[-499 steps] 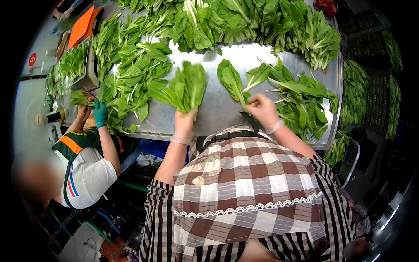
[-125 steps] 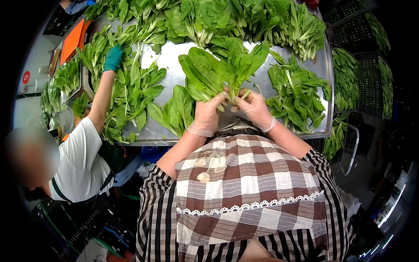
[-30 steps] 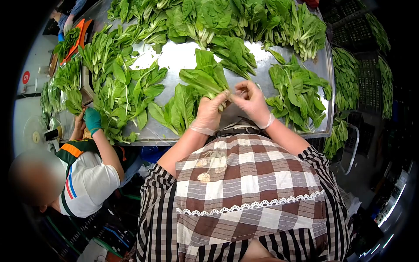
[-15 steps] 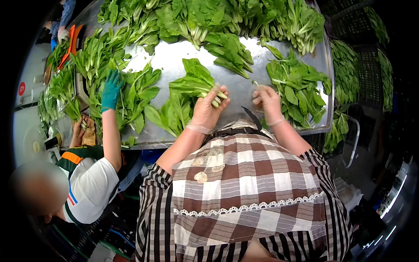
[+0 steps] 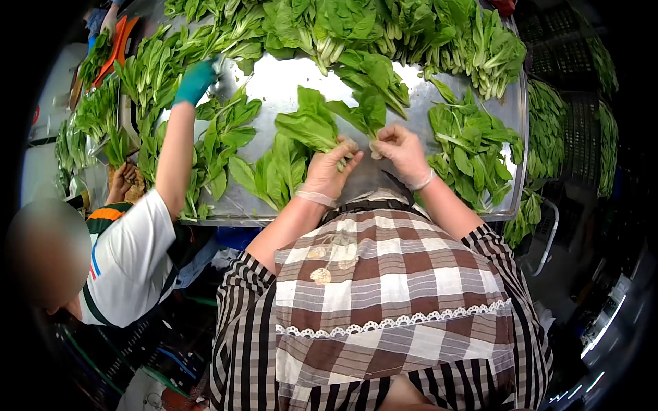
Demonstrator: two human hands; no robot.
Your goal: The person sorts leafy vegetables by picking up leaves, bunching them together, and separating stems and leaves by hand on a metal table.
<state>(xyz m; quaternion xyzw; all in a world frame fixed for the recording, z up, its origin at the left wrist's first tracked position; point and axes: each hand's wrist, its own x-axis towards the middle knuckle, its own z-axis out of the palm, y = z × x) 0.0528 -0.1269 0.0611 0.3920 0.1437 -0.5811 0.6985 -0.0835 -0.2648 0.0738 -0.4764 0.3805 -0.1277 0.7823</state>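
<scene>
My left hand [image 5: 329,170], in a clear glove, is closed round the stems of a small bunch of leafy greens [image 5: 308,123]. Close to its right, my right hand [image 5: 403,156] pinches the base of another leafy stalk [image 5: 367,115], whose leaves point up and left. More leaves [image 5: 277,171] lie on the metal table [image 5: 274,85] just left of my left hand. Beyond my hands rests a separate bunch [image 5: 375,74]. A loose pile of greens [image 5: 473,147] lies to the right of my right hand.
Bundled greens [image 5: 329,27] line the table's far side. At the left a co-worker's green-gloved hand [image 5: 197,82] reaches over another pile [image 5: 223,130]. An orange object [image 5: 118,49] stands at the far left. Crates with greens [image 5: 545,130] are beyond the table's right edge.
My right hand, near the right pile half a second ago, has moved left and now holds a leafy stalk. My left hand keeps its bunch. The co-worker's gloved hand has reached farther across the table.
</scene>
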